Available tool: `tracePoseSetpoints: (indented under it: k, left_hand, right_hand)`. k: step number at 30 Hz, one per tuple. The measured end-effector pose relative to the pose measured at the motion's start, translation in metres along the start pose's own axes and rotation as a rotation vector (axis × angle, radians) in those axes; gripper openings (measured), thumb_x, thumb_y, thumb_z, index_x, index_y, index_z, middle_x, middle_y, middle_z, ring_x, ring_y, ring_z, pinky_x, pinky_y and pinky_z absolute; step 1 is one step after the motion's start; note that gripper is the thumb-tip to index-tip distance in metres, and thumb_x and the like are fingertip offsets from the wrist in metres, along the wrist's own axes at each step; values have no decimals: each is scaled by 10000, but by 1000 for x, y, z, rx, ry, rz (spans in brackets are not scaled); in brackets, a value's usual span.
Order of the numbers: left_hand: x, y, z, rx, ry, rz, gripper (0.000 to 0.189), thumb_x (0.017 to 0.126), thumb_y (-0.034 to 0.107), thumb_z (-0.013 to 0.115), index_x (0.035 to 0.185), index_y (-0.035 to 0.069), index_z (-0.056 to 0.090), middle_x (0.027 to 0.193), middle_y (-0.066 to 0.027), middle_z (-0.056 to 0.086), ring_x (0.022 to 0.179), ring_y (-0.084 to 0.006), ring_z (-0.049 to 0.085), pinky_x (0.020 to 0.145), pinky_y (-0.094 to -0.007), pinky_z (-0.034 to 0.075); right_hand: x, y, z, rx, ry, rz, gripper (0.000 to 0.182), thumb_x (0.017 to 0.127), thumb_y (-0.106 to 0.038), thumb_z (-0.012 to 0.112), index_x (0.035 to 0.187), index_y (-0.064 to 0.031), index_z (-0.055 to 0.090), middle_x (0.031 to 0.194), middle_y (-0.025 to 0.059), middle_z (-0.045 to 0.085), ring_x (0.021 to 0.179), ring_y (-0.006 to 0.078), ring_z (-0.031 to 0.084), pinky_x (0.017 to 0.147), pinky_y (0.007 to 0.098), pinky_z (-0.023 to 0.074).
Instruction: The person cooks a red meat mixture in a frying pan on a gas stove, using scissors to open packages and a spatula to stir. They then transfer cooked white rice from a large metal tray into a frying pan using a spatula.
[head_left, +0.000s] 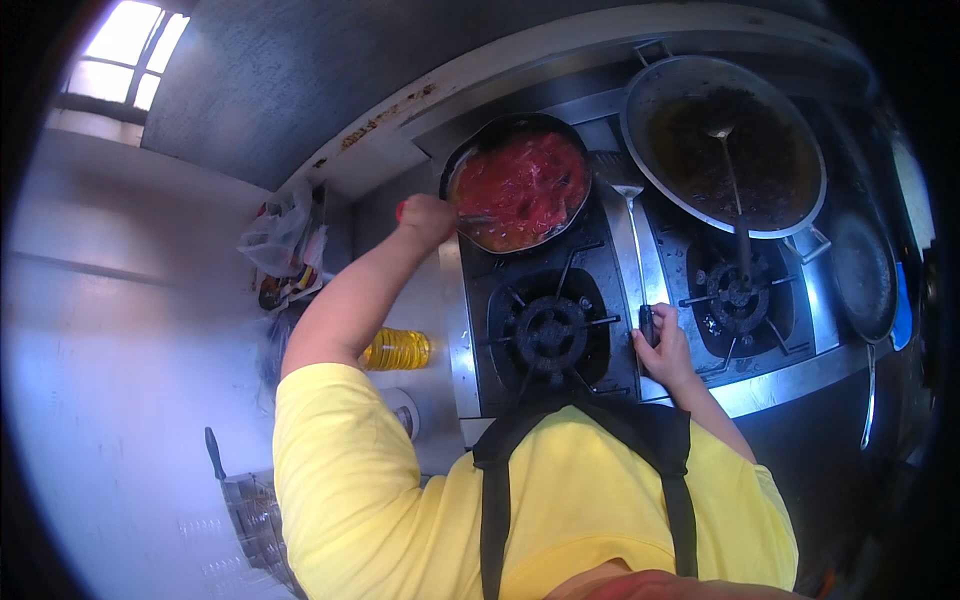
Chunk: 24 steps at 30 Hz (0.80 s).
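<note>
My left hand (429, 219) is closed around a metal utensil (476, 219) whose red handle end shows behind the fist. The utensil's tip lies in a dark frying pan (587, 191) holding a wet red mixture (525, 184), perhaps a sauce; its exact kind is hard to tell. Lower right of the pan, my right hand (666, 349) has its fingers on the black handle of a long metal turner (635, 232). The turner rests along the steel strip between the burners, its slotted head pointing away from me beside the pan.
A wide metal pan (634, 150) of dark liquid stands right, with a ladle (729, 172) in it. Bare burners (553, 334) lie nearer me. Another frying pan (862, 277) sits far right. An oil bottle (397, 349) and plastic bags (277, 232) are left.
</note>
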<state>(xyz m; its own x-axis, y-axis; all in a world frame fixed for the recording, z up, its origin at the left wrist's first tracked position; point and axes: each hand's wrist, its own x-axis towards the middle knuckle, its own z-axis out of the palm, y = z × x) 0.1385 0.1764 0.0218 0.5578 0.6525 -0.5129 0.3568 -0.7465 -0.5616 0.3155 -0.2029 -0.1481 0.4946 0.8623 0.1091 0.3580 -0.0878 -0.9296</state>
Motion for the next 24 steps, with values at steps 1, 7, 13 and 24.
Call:
tracePoseSetpoints:
  k: [1, 7, 13, 24]
  left_hand:
    - [-12, -12, -11, 36, -31, 24, 232, 801, 186, 607, 1003, 123, 703, 1050, -107, 661, 955, -280, 655, 747, -364, 537]
    - [-20, 19, 14, 293, 290, 148, 193, 801, 199, 581, 927, 138, 714, 951, -93, 697, 926, -270, 674, 779, -387, 533]
    - [9, 46, -15, -65, 195, 119, 234, 818, 231, 558, 900, 84, 721, 953, -120, 698, 919, -282, 675, 793, -381, 530]
    - [52, 90, -44, -69, 251, 3, 251, 855, 189, 524, 987, 81, 708, 1022, -130, 688, 960, -270, 670, 788, -386, 539]
  right_hand:
    - [0, 1, 1, -3, 6, -11, 486, 820, -179, 654, 1180, -1, 381, 892, 230, 650, 799, 392, 650, 704, 425, 509]
    - [0, 0, -1, 20, -13, 22, 486, 820, -177, 654, 1179, 0, 377, 902, 240, 643, 811, 397, 647, 718, 425, 508]
    - [-1, -1, -2, 23, -10, 18, 481, 824, -178, 649, 1174, 4, 375, 897, 247, 646, 805, 400, 650, 717, 428, 509]
    - [-1, 9, 1, 12, -4, -9, 480, 816, -171, 650, 1168, 10, 377, 889, 239, 650, 799, 403, 650, 699, 425, 512]
